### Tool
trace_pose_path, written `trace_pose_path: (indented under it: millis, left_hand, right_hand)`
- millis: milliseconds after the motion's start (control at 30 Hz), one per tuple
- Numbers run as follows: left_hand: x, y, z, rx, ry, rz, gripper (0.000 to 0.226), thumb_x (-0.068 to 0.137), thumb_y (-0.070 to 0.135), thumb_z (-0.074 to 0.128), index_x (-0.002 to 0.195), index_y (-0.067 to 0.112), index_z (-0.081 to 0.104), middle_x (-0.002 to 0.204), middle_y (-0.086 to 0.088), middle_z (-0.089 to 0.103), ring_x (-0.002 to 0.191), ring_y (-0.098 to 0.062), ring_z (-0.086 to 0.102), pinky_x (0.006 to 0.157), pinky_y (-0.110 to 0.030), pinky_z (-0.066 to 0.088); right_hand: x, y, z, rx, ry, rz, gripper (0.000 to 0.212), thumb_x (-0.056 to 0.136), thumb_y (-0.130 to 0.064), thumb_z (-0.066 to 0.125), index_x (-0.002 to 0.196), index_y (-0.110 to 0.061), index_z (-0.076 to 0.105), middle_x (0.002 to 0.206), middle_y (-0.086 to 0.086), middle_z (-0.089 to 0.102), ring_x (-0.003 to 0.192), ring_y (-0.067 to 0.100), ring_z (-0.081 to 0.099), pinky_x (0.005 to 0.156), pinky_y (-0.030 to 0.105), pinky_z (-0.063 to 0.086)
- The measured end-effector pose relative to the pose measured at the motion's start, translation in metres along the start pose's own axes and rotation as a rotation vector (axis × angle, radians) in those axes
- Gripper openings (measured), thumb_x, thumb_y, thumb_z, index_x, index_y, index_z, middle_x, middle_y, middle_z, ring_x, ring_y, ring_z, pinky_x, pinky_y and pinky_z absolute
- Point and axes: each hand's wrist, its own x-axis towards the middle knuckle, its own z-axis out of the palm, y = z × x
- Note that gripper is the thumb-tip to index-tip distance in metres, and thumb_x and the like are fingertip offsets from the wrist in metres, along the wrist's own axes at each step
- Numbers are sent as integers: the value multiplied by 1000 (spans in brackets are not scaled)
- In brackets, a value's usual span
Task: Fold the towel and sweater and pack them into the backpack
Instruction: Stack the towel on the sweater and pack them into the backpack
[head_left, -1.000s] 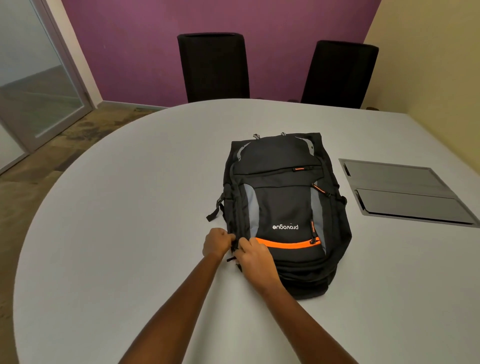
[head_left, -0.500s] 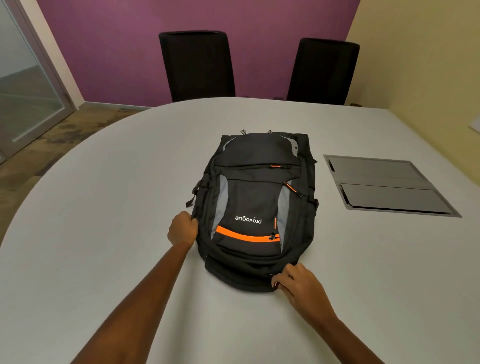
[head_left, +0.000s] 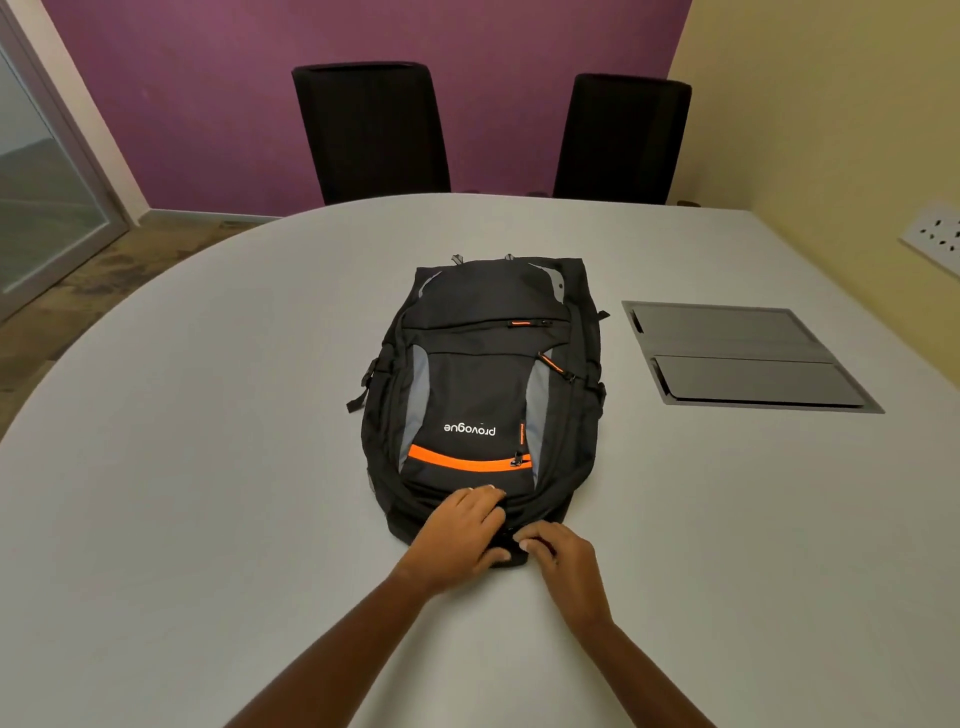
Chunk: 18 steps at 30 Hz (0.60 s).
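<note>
Bearing backpack (head_left: 483, 384): white table (head_left: 208, 467); beyond, 2 black chairs (head_left: 371, 130), purple wall (head_left: 208, 104).

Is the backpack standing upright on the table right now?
No, the backpack lies flat on the table, with its front panel facing up.

L hand (head_left: 460, 535) grips near end of backpack (head_left: 483, 384), R hand (head_left: 566, 566) pinches it alongside.
</note>
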Motion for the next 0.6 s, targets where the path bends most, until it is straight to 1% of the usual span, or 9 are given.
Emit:
trace_pose_path:
  millis: [33,67,100,167,233,333,400,500,600]
  left_hand:
    - [3,1,-2,-11,-11,-11,37,61,44,77,79,17,61,97,-3,70,87,-18,68,80,-24,46]
    - [5,1,-3,-30,-22,-18,48,51,39,86,81,16,57,94,-4,70,83,-18,68,74,-24,50]
    - [6,0,-4,-59,-32,-26,57,46,36,89,83,15,51,93,-5,70,80,-19,68,69,-22,51]
    - [7,-2,-6,-78,-16,-21,63,46,32,90,86,15,45,92,-7,70,78,-21,68,66,-21,54]
    - [7,-1,-8,-68,-11,-24,56,48,30,90,85,15,50,92,-7,70,76,-21,68,65,-22,55]
    - [9,7,-11,-50,-13,-61,40,49,30,90,76,15,64,90,-5,70,75,-19,68,65,-21,55]
    - [11,12,-13,-65,-10,-85,36,51,30,89,75,15,66,90,-4,70,74,-17,68,65,-22,55]
    - [14,18,-15,-93,2,-102,35,54,28,89,77,15,66,90,-4,70,72,-16,68,63,-21,55]
    - [18,23,-16,-108,-7,-125,35,52,28,89,75,15,66,87,-2,70,68,-14,67,57,-18,54]
  right_hand:
    - [0,-2,-2,15,7,20,26,85,4,58,79,-22,62,72,-16,58,77,-8,56,68,5,41]
    - [-1,-4,-6,25,12,44,30,85,4,58,79,-26,56,69,-14,56,75,-5,56,66,6,41]
    - [0,-6,-10,26,18,65,31,85,3,57,80,-27,53,67,-12,55,72,-4,55,64,6,41]
    - [3,-7,-19,10,31,78,25,85,5,56,82,-21,54,64,-12,53,69,-6,56,62,6,41]
    - [6,-6,-26,-12,42,90,23,84,6,56,78,-17,55,63,-13,55,66,-7,57,60,6,40]
    - [13,-6,-35,-48,50,107,18,84,4,58,77,-12,60,65,-4,59,58,4,55,58,7,41]
    - [18,-6,-40,-59,54,121,15,85,4,57,78,-9,61,69,1,60,60,2,52,58,5,41]
    - [21,-4,-47,-67,69,136,19,85,4,56,75,-12,57,70,1,60,60,2,52,57,3,40]
    - [18,-1,-52,-63,74,181,12,85,2,57,83,-5,66,74,5,63,66,12,57,58,3,39]
